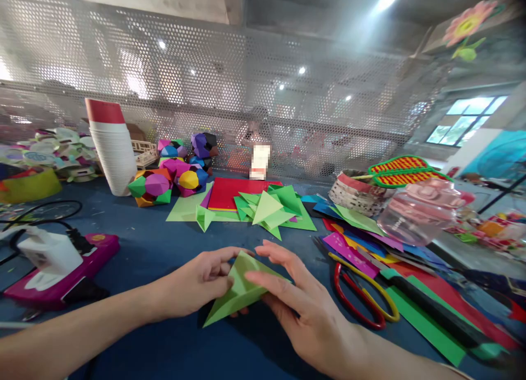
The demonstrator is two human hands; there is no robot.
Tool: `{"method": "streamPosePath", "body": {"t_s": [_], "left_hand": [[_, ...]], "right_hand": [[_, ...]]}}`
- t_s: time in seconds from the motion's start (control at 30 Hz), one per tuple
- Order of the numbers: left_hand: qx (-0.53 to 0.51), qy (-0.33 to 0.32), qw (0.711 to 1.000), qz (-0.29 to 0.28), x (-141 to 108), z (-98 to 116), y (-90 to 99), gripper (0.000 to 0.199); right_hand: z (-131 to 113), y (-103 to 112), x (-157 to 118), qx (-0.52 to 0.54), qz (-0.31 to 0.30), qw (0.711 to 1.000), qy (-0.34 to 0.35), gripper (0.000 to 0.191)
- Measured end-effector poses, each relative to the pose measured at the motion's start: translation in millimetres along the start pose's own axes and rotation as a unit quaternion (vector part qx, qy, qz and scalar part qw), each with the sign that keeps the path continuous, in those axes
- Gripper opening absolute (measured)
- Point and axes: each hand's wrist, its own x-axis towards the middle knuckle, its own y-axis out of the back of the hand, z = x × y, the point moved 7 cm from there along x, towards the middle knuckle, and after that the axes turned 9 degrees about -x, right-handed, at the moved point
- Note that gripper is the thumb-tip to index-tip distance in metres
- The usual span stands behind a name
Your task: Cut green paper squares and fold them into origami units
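above the blue table [152, 243], your left hand [205, 281] is pinching folded green paper [240, 295], long axis slanting, tip pointing near-left; your right hand [304, 303] is spreading fingers over it; lettering on the bottle [415, 218] is blurring.

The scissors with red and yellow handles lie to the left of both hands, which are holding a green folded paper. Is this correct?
Not quite: in the head view, the scissors lie to the right of the left hand and right hand, which do hold the green folded paper.
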Motion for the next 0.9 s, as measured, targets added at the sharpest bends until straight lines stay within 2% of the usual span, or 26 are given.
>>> {"method": "streamPosePath", "body": {"t_s": [0.13,0.23,0.4,0.57,0.63,0.73,0.83,0.9], "left_hand": [[0.022,-0.035,0.997,0.063,0.2,3.9,12.8,0.064],[-0.001,-0.034,0.995,0.098,-1.4,6.2,20.8,0.073],[-0.018,-0.039,0.992,0.117,-4.6,10.9,21.7,0.080],[-0.054,-0.062,0.993,0.081,-2.6,11.6,14.0,0.087],[-0.046,-0.063,0.995,0.069,-1.6,9.8,12.9,0.084],[-0.005,-0.039,0.997,0.070,-1.3,5.5,14.4,0.074],[0.027,-0.019,0.997,0.072,-1.1,3.8,16.0,0.065],[0.042,-0.013,0.997,0.063,-1.2,3.3,14.9,0.060]], "right_hand": [[-6.1,6.3,0.0,-0.013,0.038,0.998,0.053,0.031],[-7.4,2.6,0.7,-0.034,0.012,0.996,0.080,0.028],[-5.6,1.7,2.9,-0.097,-0.014,0.992,0.085,0.028],[0.9,1.1,2.4,-0.137,-0.019,0.988,0.075,0.026],[4.5,-2.1,1.0,-0.129,-0.027,0.989,0.064,0.024],[7.7,-8.1,-0.7,-0.127,-0.053,0.989,0.045,0.009],[4.4,-10.1,-1.1,-0.146,-0.073,0.985,0.056,0.027],[-1.3,-8.9,-1.5,-0.159,-0.074,0.980,0.090,0.027]]}}
